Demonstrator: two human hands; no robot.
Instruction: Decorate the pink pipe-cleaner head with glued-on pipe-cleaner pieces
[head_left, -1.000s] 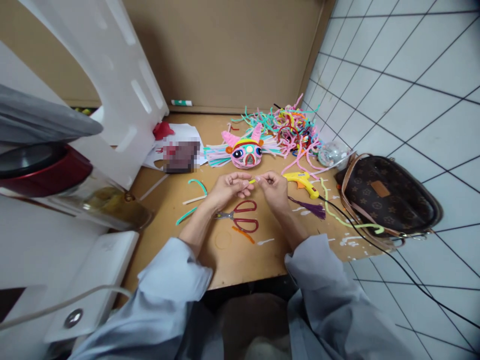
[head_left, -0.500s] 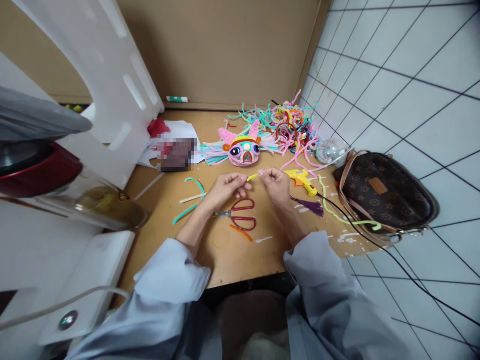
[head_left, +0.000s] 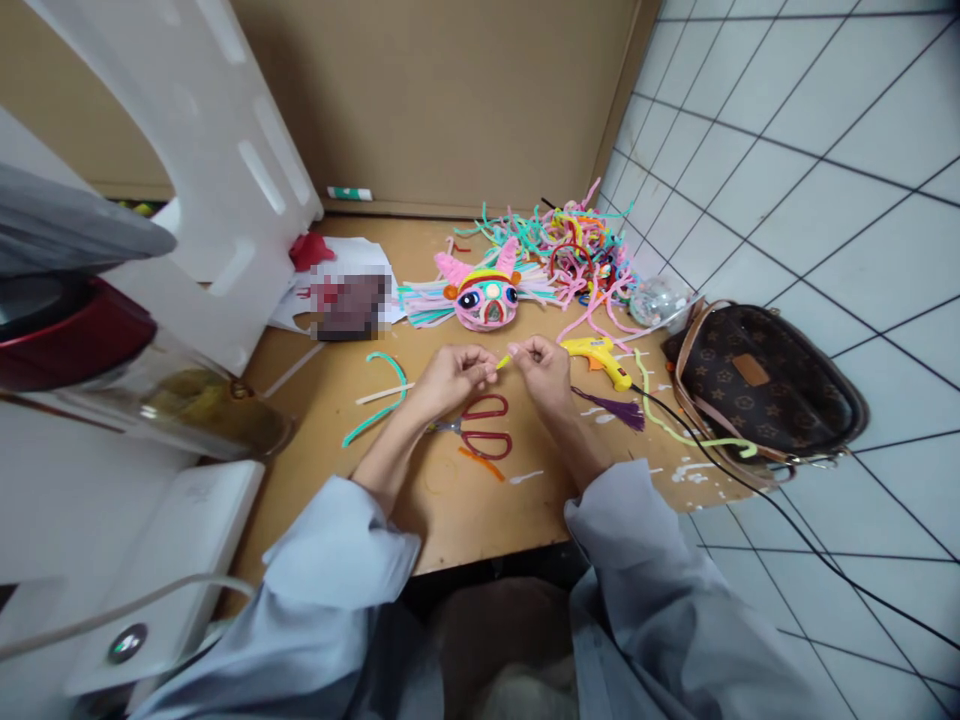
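Observation:
Between my fingertips is a short piece of yellow pipe cleaner [head_left: 503, 361]. My left hand [head_left: 454, 378] pinches its left end, and my right hand [head_left: 541, 367] is closed at its other end. Just beyond sits a pink animal head [head_left: 487, 300] made of pipe cleaners, with big eyes, pink ears and striped fringes at both sides. Below my hands lie red-handled scissors [head_left: 486, 428], their blades partly hidden by my left wrist. An orange pipe cleaner piece [head_left: 481, 464] rests beside them. A yellow glue gun [head_left: 600, 358] lies right of my right hand.
Tangled pipe cleaners [head_left: 581, 245] heap at the back right. A purple tassel [head_left: 615, 408], a brown handbag [head_left: 765, 385] and the glue gun's black cord [head_left: 720, 468] are on the right. Teal pipe cleaners [head_left: 390, 370] lie left, near a glass jug [head_left: 217, 405].
My hands have drawn slightly closer together, and less of the yellow piece shows between them. The whole view has shifted a little.

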